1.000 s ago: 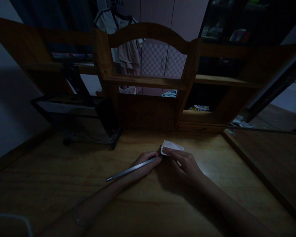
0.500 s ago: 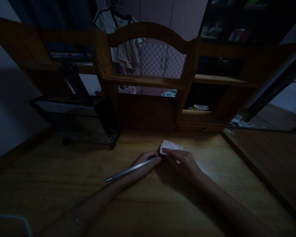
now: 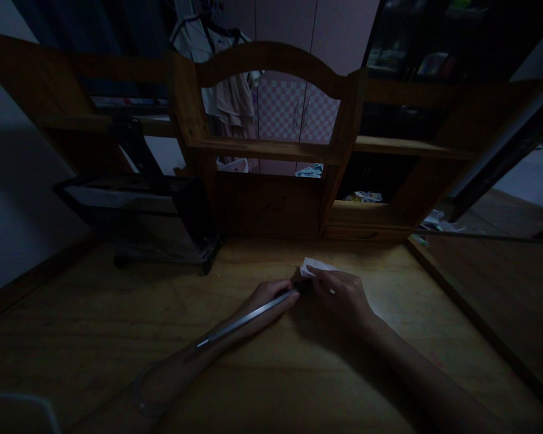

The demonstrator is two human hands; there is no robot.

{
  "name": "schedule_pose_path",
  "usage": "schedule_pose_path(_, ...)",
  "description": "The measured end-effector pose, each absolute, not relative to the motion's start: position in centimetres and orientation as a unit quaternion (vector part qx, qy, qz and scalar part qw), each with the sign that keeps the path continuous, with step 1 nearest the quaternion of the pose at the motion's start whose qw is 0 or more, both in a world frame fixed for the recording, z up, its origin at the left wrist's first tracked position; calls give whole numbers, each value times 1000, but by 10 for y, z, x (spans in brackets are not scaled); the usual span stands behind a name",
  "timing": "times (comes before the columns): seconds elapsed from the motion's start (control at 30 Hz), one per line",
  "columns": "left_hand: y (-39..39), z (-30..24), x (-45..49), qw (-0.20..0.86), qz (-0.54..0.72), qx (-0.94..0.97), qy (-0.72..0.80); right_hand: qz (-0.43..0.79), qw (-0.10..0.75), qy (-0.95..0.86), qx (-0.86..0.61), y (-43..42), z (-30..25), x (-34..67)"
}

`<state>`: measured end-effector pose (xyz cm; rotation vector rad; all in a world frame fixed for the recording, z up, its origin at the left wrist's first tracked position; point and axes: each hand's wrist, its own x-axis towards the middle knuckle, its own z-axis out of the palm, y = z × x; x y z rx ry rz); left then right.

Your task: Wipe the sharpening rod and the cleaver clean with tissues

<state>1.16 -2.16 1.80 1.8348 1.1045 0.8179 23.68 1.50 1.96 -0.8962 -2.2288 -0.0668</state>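
Note:
My left hand (image 3: 274, 295) is closed around a slim silver rod with a dark end (image 3: 247, 318). Its bare end slants back over my left forearm, and the dark end sticks out past my fingers toward the right; its exact kind is too dim to make out. In my right hand (image 3: 344, 295) a folded white tissue (image 3: 319, 265) is pinched between thumb and fingers, just beyond the rod's dark end. Whether the tissue touches that end I cannot tell. Both hands are held low over the wooden desk (image 3: 262, 386).
A black-framed rack (image 3: 149, 229) with a dark upright handle stands at the desk's back left. Wooden shelving (image 3: 271, 147) with a small drawer (image 3: 366, 232) borders the back. A pale cord or wire (image 3: 22, 396) curves at the lower left. A raised edge runs along the right.
My right hand has shifted slightly right with the tissue, uncovering more of the rod's dark end. The rod's near end has dipped a little, and my left hand has barely moved.

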Motion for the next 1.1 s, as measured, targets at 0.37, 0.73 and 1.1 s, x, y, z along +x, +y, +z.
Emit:
schedule_pose_path(0.37,-23,22,12,419,318,727,442,193,432,-719,-509,12,38,243)
schedule_pose_path(0.73,-23,19,12,431,335,705,453,405,523,-510,-550,33,18,256)
schedule_pose_path(1.1,-19,10,14,474,337,659,477,445,541,-481,-528,28,29,250)
